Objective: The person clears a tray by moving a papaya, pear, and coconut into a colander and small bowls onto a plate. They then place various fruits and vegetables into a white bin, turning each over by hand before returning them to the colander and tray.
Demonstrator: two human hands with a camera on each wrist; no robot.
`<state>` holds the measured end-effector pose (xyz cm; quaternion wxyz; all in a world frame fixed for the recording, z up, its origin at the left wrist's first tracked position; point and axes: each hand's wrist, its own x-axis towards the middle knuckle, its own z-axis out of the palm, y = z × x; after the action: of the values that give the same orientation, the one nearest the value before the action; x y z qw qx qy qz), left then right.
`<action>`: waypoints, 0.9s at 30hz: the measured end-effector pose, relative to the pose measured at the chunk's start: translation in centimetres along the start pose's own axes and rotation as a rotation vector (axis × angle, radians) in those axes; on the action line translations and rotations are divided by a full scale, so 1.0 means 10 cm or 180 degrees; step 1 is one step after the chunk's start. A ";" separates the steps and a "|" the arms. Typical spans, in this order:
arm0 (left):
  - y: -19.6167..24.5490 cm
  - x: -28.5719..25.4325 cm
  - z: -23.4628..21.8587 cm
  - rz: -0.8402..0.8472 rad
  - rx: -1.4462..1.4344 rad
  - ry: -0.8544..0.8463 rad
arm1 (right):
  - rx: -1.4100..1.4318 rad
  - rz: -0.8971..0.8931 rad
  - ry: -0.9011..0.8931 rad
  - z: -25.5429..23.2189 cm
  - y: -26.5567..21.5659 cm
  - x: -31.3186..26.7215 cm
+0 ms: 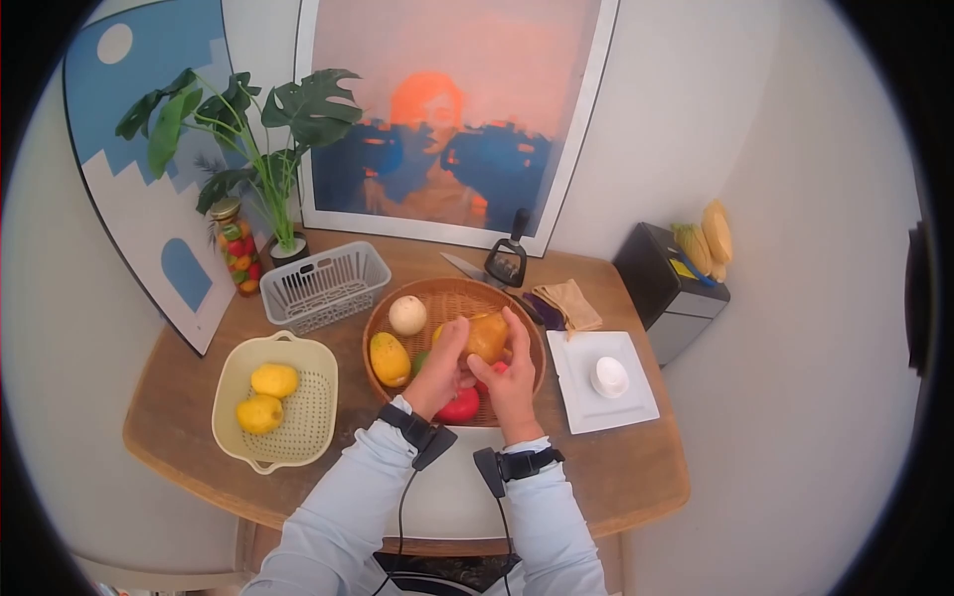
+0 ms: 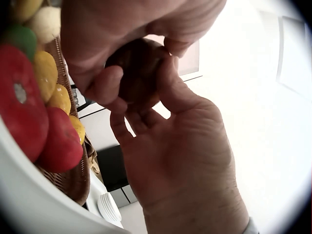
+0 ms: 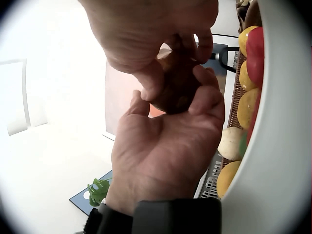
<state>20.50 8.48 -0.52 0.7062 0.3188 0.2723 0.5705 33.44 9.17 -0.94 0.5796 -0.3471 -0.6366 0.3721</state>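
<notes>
Pale walls rose behind the wooden counter (image 1: 164, 407), and a large framed picture (image 1: 437, 109) leaned upright along its back edge. Toward the back left corner stood a leafy plant (image 1: 273, 164), with a lidded jar (image 1: 238, 253) of colourful pieces just beside it and a grey slotted basket (image 1: 328, 288) in front.

Above the round wicker basket (image 1: 452, 285), in the middle of the counter, a brownish-orange fruit (image 1: 487, 338) was held up between both hands. The left hand (image 1: 442, 368) gripped it with thumb and curled fingers from one side; the right hand (image 1: 509, 387) gripped it likewise from the other. Inside the wicker basket lay a whitish round item (image 1: 407, 315), a yellow fruit (image 1: 389, 360) by the left wall, something green (image 1: 419, 363) and a red item (image 1: 459, 405) near the front.

Near the left edge sat a cream colander (image 1: 325, 417) with two yellow fruits (image 1: 266, 397) touching in it. Toward the right edge, a square white plate (image 1: 586, 421) bore small white dishes (image 1: 609, 377), with a beige cloth (image 1: 568, 303) just behind. At the front edge, between the forearms, was a flat white surface (image 1: 452, 497).
</notes>
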 end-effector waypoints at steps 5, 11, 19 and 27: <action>-0.04 0.07 -0.08 -0.0359 0.1612 0.0859 | -0.0562 0.0430 0.0013 -0.02 0.13 0.01; -0.25 0.20 -0.19 0.0547 0.1147 0.1445 | -0.0976 0.0503 0.0220 0.12 0.25 -0.02; -0.44 0.34 -0.38 0.1099 0.2306 0.1704 | -0.1288 0.0487 -0.0199 0.12 0.17 -0.07; -0.29 0.16 -0.17 0.1167 0.2307 0.1362 | -0.1189 0.0229 0.0031 0.06 0.21 -0.08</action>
<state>21.37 9.82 -3.80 0.3644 0.4633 0.5330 0.6070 32.91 9.48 -3.22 0.4944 -0.4729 -0.6789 0.2663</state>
